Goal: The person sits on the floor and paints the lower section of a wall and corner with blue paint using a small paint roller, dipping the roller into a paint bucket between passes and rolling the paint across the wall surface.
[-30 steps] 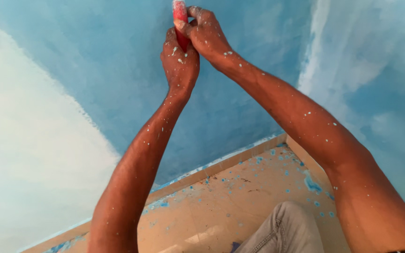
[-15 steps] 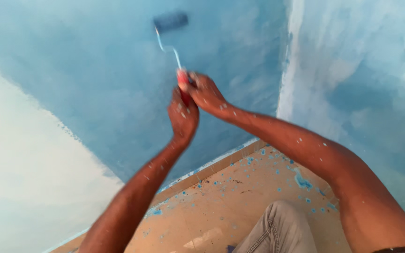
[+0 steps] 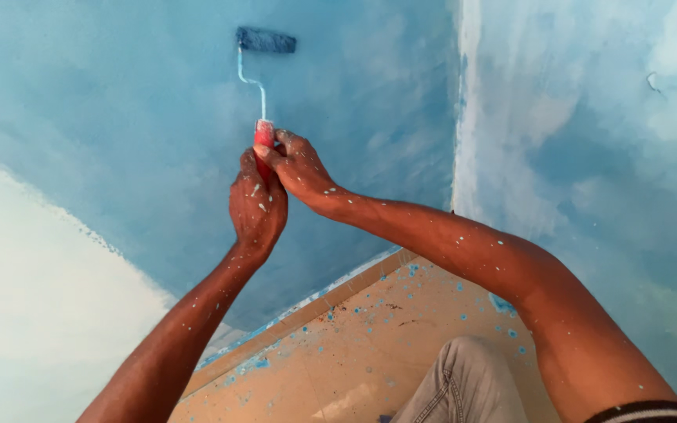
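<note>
1. Both hands are wrapped tight round the red handle of a paint roller [image 3: 265, 41]. The left hand [image 3: 257, 207] holds low on the handle, and the right hand [image 3: 295, 166] holds just above it. Each grip is closed on the handle.
2. The roller's blue, wet head is pressed on the wall [image 3: 119, 117], high up, near the corner where two walls meet.
3. Much of this wall is already blue, but patchy.
4. A big pale part at the lower left has no blue yet.
5. The side wall [image 3: 589, 157] looks streaky and thin.
6. Blue drips dot the floor [image 3: 354, 352] and both arms.
</note>
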